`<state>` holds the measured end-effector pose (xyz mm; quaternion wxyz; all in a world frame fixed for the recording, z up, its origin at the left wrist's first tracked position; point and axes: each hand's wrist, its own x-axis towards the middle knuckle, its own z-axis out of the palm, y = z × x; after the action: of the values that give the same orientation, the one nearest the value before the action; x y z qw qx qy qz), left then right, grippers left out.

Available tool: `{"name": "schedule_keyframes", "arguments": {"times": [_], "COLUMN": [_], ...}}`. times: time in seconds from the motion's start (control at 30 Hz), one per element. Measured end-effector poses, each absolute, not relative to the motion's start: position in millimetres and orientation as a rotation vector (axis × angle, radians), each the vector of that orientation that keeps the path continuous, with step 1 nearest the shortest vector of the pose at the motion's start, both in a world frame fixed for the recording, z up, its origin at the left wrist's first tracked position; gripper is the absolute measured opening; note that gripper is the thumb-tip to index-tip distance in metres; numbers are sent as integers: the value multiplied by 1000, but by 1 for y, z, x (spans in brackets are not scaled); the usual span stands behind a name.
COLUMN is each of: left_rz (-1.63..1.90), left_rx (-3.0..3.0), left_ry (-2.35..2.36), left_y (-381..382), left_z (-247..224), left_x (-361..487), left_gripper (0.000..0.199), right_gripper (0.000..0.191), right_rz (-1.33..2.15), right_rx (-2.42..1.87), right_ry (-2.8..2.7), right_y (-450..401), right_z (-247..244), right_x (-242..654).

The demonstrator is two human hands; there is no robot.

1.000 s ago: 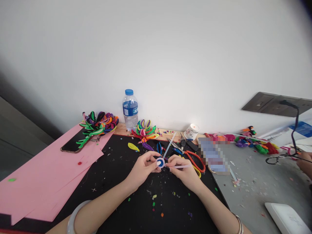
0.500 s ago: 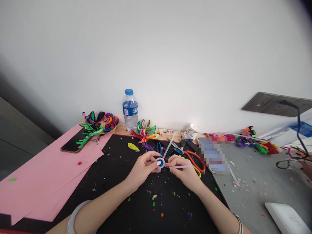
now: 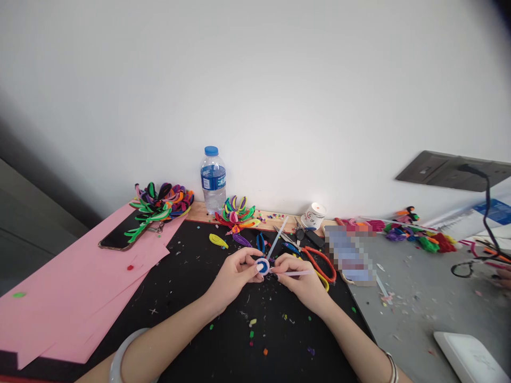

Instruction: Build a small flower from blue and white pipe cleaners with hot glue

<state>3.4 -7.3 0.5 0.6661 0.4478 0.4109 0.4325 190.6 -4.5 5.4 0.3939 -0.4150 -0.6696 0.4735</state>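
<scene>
My left hand (image 3: 241,268) pinches a small round coil (image 3: 262,266), blue in the middle with a pale pink outer ring. Its thumb lies across the coil's face. Against the coil's right side, my right hand (image 3: 299,276) has its fingers closed on a pale pink fuzzy strip, probably a pipe cleaner (image 3: 297,273), whose tail sticks out to the right. Just beyond my hands a whitish strip (image 3: 278,238) lies slanted. Looped yellow (image 3: 218,241), purple (image 3: 241,240) and blue (image 3: 261,242) pipe cleaner pieces rest nearby. Orange-handled scissors (image 3: 319,261) lie past my right hand.
A water bottle (image 3: 213,183), pipe cleaner flowers (image 3: 237,213) and a paper cup (image 3: 313,217) stand along the wall. At left, a phone (image 3: 120,236) rests on pink sheets (image 3: 80,292). Scraps dot the black mat (image 3: 223,340). Another person's hand (image 3: 503,277) shows at the right edge.
My hands and the coil stay practically in place. At the right edge, the other person's hand has shifted slightly.
</scene>
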Motion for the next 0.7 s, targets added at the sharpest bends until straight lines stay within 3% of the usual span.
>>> {"name": "schedule_keyframes", "arguments": {"times": [0.7], "left_rz": [981], "left_rx": [1011], "left_ry": [947], "left_y": [-7], "left_z": [1], "left_x": [4], "left_gripper": [29], "right_gripper": [8], "right_rz": [1194], "right_rx": [-1043], "right_ry": [-1709], "right_y": [-4], "right_z": [5], "right_x": [190]}}
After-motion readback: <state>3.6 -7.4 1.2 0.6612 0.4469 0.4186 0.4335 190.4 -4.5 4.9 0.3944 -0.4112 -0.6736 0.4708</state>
